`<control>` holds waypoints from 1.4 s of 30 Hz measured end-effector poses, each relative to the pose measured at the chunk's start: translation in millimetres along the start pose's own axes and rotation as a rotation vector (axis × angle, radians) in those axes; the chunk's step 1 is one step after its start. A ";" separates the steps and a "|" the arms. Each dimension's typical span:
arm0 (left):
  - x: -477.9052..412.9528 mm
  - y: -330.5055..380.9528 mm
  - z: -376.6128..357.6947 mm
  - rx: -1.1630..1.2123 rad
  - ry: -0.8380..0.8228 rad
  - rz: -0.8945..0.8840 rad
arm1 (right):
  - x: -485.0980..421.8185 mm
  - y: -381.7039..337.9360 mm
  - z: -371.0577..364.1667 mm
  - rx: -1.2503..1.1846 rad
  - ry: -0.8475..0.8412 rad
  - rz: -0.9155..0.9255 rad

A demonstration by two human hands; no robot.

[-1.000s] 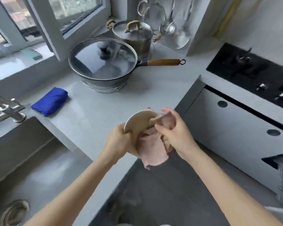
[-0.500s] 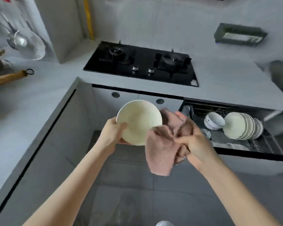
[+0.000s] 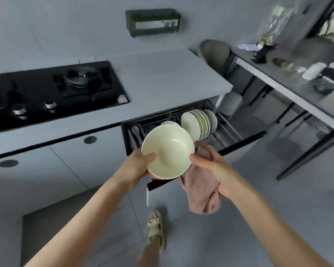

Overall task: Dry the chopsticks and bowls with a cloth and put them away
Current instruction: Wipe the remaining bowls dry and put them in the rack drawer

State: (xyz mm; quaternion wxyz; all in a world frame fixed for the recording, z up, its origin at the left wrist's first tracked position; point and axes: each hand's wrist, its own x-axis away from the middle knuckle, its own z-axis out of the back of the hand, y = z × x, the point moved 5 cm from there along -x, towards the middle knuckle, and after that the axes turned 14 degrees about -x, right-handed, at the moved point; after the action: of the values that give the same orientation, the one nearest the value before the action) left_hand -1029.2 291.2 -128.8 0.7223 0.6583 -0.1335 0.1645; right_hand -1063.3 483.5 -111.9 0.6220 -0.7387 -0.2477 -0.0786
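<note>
- The grey bench (image 3: pixel 162 74) runs across the top, with a black gas hob (image 3: pixel 46 93) set in its left part.
- Below the bench edge a drawer (image 3: pixel 239 140) stands pulled out; a row of pale dishes (image 3: pixel 199 122) stands upright on edge in its wire rack.
- The cream bowl (image 3: pixel 168 153) is in the air in front of this drawer, tilted so that its inside faces the camera.
- The pink cloth (image 3: pixel 201 191) hangs down just beside the bowl, at its right lower edge.
- The left grip (image 3: pixel 135 168) grasps the bowl at the left rim, thumb inside and fingers under it.
- The right grip (image 3: pixel 214 168) is clenched around the cloth, and its thumb touches the bowl's right rim.
</note>
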 end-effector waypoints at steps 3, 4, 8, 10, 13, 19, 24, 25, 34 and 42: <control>-58.6 8.1 -36.6 -0.027 -0.120 0.038 | -31.4 -9.2 42.6 -0.035 0.068 0.029; -79.6 11.3 -50.9 -0.018 -0.192 0.054 | -42.9 -13.0 56.4 -0.057 0.099 0.035; -152.0 29.7 -99.6 -0.130 -0.436 0.176 | -86.1 -34.1 113.9 0.008 0.305 0.052; -194.6 44.6 -116.5 -0.235 -0.460 0.170 | -116.6 -58.4 149.9 0.050 0.390 0.102; -244.8 67.3 -113.9 -0.238 -0.312 0.201 | -165.0 -96.5 196.5 0.309 0.470 0.152; -313.4 72.2 -102.3 -0.287 -0.184 0.299 | -289.8 -113.6 251.9 1.041 0.392 0.027; -361.7 76.5 -106.7 -0.233 -0.061 0.389 | -380.7 -59.1 280.5 1.333 0.161 -0.101; -369.2 78.2 -109.6 -0.193 -0.031 0.421 | -395.2 -44.7 287.4 1.355 0.120 -0.128; -407.7 67.9 -118.8 -0.141 0.144 0.570 | -463.6 50.5 323.6 1.320 -0.007 -0.357; -388.1 29.2 -107.3 -0.120 0.251 0.729 | -478.5 85.5 312.2 1.324 -0.078 -0.438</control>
State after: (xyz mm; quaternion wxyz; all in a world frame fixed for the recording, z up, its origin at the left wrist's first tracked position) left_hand -1397.0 376.2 -271.6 0.6646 0.4990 -0.2786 0.4814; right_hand -1497.4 645.4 -457.0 0.9019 -0.1398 -0.4087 -0.0083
